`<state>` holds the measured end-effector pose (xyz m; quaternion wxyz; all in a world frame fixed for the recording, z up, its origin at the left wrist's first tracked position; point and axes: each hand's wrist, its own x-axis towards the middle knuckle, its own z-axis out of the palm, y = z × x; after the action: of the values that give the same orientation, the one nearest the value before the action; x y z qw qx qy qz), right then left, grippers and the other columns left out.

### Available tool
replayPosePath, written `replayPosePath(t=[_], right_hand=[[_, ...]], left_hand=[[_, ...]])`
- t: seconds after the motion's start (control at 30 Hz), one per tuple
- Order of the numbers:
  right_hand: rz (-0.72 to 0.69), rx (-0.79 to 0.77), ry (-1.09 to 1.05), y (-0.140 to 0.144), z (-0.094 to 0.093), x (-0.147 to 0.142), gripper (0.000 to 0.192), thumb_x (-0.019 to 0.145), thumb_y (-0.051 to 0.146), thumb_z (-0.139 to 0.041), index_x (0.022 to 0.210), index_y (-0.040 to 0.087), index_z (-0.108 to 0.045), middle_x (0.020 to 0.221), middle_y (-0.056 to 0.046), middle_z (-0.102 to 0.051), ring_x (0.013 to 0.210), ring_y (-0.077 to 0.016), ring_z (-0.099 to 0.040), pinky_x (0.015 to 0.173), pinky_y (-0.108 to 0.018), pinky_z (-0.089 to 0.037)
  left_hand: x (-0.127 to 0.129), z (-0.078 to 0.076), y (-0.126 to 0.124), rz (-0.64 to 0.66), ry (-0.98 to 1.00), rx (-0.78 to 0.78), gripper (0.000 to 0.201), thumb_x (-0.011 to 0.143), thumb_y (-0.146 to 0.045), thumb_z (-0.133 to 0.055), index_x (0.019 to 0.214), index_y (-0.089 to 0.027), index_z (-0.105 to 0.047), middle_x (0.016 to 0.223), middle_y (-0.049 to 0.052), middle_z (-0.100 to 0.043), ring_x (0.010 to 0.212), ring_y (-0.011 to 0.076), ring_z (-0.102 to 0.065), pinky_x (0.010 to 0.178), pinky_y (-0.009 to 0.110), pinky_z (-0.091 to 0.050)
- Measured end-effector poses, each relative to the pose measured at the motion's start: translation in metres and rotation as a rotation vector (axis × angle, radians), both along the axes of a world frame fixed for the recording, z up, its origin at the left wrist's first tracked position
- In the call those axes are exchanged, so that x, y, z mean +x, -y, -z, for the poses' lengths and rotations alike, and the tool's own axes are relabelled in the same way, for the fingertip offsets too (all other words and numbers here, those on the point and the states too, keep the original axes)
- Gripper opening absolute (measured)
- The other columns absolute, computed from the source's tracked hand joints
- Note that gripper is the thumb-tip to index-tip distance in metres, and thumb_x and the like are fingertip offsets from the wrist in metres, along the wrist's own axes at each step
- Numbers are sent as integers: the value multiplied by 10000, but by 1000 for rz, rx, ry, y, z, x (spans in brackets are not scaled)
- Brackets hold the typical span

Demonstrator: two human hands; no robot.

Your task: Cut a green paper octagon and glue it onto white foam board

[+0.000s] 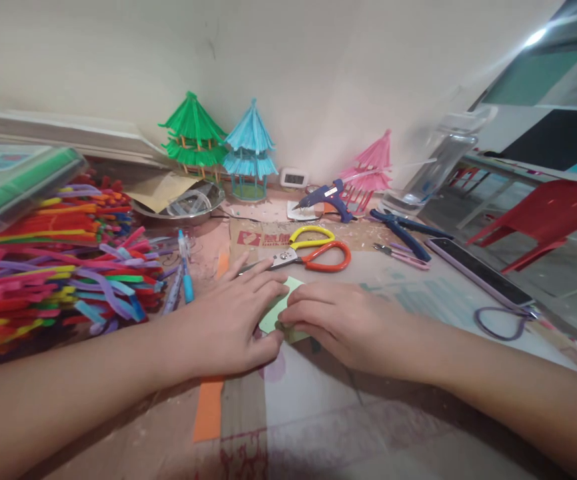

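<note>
Pressing flat on the cluttered surface [418, 293], both hands on one pale green paper.
Left hand [228, 323] and right hand [348, 327] spread open, fingertips pinning the green paper [281, 308], just below the orange-and-yellow scissors [313, 252].

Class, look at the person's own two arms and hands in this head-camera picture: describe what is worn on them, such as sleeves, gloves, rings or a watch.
Nothing is worn that shows. The left hand and right hand are bare: no gloves, no rings visible on the fingers. Both forearms are uncovered from the wrists to the picture's edge, with no sleeve, watch or bracelet in view.
</note>
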<state>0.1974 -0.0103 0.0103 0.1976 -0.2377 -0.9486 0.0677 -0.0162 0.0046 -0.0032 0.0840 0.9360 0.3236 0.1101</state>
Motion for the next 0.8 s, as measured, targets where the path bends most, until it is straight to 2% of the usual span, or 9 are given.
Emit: replayPosePath(t=[0.07,0.2,0.37,0.53,0.7,0.8], right_hand=[[-11,33,7,-1,0,0,249,942,47,-441,949,131,-676,908,-114,-697,831,-202,-646,744,-324,-542],[-47,166,-35,-7,3,1,269,929,17,-412,1025,103,-648,979,-146,-683,937,-221,-638,799,-354,-544],[-61,126,-26,-8,3,1,227,950,59,-449,931,112,-670,864,-97,-677,806,-184,-630,739,-302,-546],[-60,216,-15,-9,4,1,273,945,32,-398,1004,69,-662,904,-140,-676,854,-207,-625,742,-330,-543],[-8,32,-48,-8,-5,4,198,959,104,-477,946,145,-670,907,-85,-695,851,-184,-647,761,-310,-552],[65,23,-143,-11,-7,7,179,955,112,-502,1010,141,-670,959,-101,-712,931,-205,-663,811,-343,-559]], left_hand=[[0,0,0,0,-5,5,430,842,-304,-547,1254,-180,-547,1368,134,-592,1414,383,-386,1187,661,-193],[1,-2,-1,2,-30,-18,379,833,-307,-544,1191,-184,-556,1343,137,-595,1431,385,-354,1183,670,-185],[1,-2,-1,5,-30,-28,400,836,-302,-524,1212,-170,-549,1358,142,-587,1427,372,-368,1188,637,-224],[1,-1,-2,7,-44,-6,402,843,-302,-514,1219,-163,-543,1408,160,-555,1443,381,-340,1184,665,-190],[-1,0,-3,25,-32,-13,421,854,-336,-526,1233,-154,-553,1367,162,-579,1438,387,-347,1185,668,-179],[-2,0,-4,29,-4,-6,429,912,-367,-478,1276,-147,-536,1384,159,-575,1439,388,-345,1177,684,-175]])
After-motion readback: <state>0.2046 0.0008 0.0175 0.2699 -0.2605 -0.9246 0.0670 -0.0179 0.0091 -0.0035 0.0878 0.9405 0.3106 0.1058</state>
